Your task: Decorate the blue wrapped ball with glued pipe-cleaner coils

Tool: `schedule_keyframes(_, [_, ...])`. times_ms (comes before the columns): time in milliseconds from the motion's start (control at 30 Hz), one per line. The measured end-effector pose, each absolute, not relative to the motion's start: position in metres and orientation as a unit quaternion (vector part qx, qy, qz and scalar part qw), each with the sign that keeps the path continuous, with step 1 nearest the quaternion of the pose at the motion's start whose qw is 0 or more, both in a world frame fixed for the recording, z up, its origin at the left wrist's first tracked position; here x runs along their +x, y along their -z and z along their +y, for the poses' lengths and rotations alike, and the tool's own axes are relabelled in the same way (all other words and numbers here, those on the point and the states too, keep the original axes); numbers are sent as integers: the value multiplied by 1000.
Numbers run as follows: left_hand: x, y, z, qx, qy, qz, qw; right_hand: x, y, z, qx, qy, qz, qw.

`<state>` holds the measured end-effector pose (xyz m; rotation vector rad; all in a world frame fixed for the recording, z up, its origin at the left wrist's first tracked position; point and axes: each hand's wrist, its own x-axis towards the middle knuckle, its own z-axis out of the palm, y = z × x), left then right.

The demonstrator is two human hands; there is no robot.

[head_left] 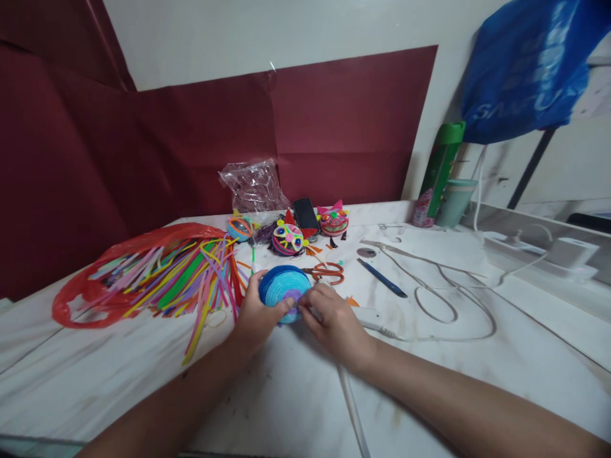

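My left hand [260, 312] is closed round a coiled pipe-cleaner disc [281, 284], dark blue at its rim, then light blue, with purple at the near side. Its thumb presses on the purple part. My right hand [337, 324] is closed at the disc's right edge, fingertips pinched together by the purple coil; whatever they pinch is too small to make out. Just behind the hands lie orange-handled scissors [329, 273]. A white tool with a cord, perhaps a glue gun [370, 317], rests partly hidden behind my right hand. A pale strip [352, 410] runs below that hand.
A red plastic bag [71, 305] of colourful pipe cleaners [176, 280] spreads at left. Behind stand decorated animal-face crafts [289, 238], [334, 219] and a phone [305, 215]. A blue cutter [382, 278], looping cables [453, 318], a green spray can [439, 172] and a cup [457, 202] are at right.
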<state>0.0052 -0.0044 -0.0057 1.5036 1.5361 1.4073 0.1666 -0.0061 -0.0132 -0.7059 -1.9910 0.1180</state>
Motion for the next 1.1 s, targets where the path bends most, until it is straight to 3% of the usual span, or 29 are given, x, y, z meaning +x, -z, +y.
schedule_keyframes(500, [9,8,-4,543,-535,572,304,168,11,-5,-302,-21,-836,458])
schedule_keyframes(700, [7,7,-3,531,-531,571,331,167,13,-1,-350,-165,-774,501])
schedule_keyframes(867, [6,5,-4,538,-526,566,336,167,8,0,-390,-274,-731,488])
schedule_keyframes(1100, [6,6,-3,542,-522,569,332,168,5,0,-390,-286,-732,481])
